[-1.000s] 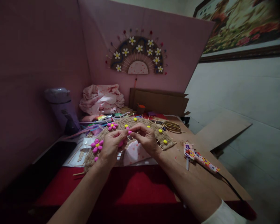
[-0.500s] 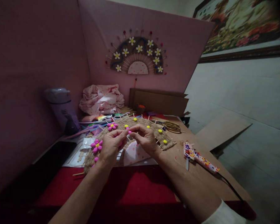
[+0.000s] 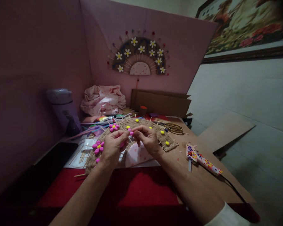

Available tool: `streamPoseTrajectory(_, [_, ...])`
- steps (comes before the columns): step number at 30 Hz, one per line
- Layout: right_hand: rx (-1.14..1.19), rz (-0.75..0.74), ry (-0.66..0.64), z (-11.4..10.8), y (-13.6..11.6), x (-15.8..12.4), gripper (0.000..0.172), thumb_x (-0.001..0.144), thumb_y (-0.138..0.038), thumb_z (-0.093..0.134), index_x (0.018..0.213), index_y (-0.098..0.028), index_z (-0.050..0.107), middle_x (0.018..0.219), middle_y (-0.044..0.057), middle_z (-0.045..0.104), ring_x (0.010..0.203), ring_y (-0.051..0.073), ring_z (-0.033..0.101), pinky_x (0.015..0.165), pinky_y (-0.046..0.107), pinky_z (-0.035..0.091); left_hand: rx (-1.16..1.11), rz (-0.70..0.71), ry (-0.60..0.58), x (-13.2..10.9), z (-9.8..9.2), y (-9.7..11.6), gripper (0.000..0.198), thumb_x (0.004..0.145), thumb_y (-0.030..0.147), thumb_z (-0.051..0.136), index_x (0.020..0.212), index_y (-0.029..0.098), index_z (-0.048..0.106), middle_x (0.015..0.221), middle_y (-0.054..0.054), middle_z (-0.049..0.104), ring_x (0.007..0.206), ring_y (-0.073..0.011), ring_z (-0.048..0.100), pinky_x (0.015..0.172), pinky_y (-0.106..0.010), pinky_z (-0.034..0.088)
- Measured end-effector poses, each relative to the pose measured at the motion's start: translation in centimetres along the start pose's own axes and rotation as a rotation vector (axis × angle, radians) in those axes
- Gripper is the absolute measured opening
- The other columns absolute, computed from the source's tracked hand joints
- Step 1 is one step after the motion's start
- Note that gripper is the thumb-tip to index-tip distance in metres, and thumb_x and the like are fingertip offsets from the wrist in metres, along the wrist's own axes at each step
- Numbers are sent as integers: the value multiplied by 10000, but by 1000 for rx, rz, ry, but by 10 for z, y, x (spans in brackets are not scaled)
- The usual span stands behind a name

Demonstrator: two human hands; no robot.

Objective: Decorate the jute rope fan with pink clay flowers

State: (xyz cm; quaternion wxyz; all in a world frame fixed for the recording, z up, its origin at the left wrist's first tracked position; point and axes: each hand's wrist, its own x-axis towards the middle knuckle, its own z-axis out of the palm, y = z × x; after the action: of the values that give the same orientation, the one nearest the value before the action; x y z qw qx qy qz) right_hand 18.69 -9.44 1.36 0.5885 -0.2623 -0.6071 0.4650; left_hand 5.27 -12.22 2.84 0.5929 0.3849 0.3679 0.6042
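**Two pinches meet on one pink petal over the woven arc**

The pink petal [image 3: 131,133] sits near the crown of the jute arc [image 3: 169,143], just below a yellow centre [image 3: 128,127]. It lies right between our hands, with neither clearly nearer. Our left hand [image 3: 112,149] comes in from the left and our right hand [image 3: 147,139] from the right. On each, thumb and forefinger are pressed together at the petal, which is too small to show a long axis. Two finished pink flowers [image 3: 98,146] lie further left on the arc. The patterned glue gun [image 3: 202,160] rests well apart on our right, and the scissors [image 3: 173,127] lie beyond.
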Motion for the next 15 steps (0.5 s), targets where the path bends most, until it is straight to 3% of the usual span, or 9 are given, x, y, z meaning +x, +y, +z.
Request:
streamPoseTrajectory(3, [12,18,-6,0,-2,1,165,710,-321,720,728,-168,661,555,-38,553,428,56,456,355,180,371,17,-29,3,0,0,0,303,553,321,806,632,107,606,469,37,500,403,-24,399,391,-123,273])
streamPoseTrajectory(15, [114,142,-29,-1,0,1,258,709,-391,714,793,-165,622,579,-37,586,410,52,472,348,165,378,22,5,-9,1,1,-2,307,546,321,811,625,101,613,463,37,505,394,-20,398,381,-122,264])
